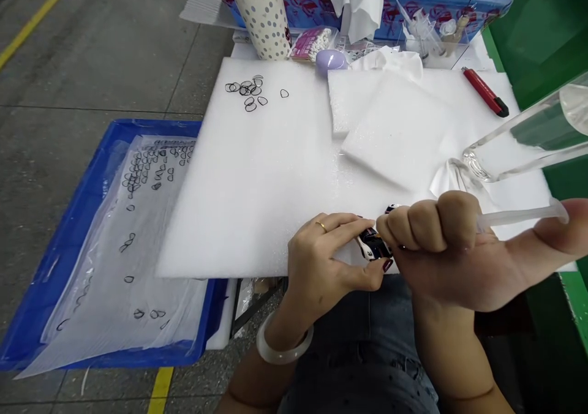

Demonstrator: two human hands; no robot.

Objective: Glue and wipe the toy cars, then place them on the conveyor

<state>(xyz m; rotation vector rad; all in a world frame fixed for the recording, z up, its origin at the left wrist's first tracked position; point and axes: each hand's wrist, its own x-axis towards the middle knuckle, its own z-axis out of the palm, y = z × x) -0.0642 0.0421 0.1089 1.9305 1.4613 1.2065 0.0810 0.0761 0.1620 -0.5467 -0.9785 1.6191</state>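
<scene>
The white foam board (pixel 257 187) spans the bench, its soft face probably chosen to spare small work from scratches. At its near edge, close to the body, the right hand (pixel 441 248) is curled, fingers pressed together around a syringe (pixel 519 217), thumb stretched out onto the plunger's end, presumably for fine control of pressure. The left hand (pixel 321 255) pinches a small black-and-white part (pixel 373 242) between thumb and fingers, likely to steady it. The part sits between the two hands at that near edge; the right fist and left fingers cover some of it, and the syringe's tip is hidden, so contact cannot be told.

Around them, a blue tray (pixel 73 230) lies to the left, lined with a sheet, and a patterned blue box (pixel 498 0) stands beyond the board. Loose foam sheets (pixel 399 132) overlap at the board's right half. A clear glass-like object (pixel 478 166) leans in from the right beyond the thumb, crowding that side. Farther off are a dotted cup (pixel 260 16), a red cutter (pixel 484 89), a lilac egg-shaped thing (pixel 331 60) and thin black rings (pixel 247 88), placed well apart from the hands.
</scene>
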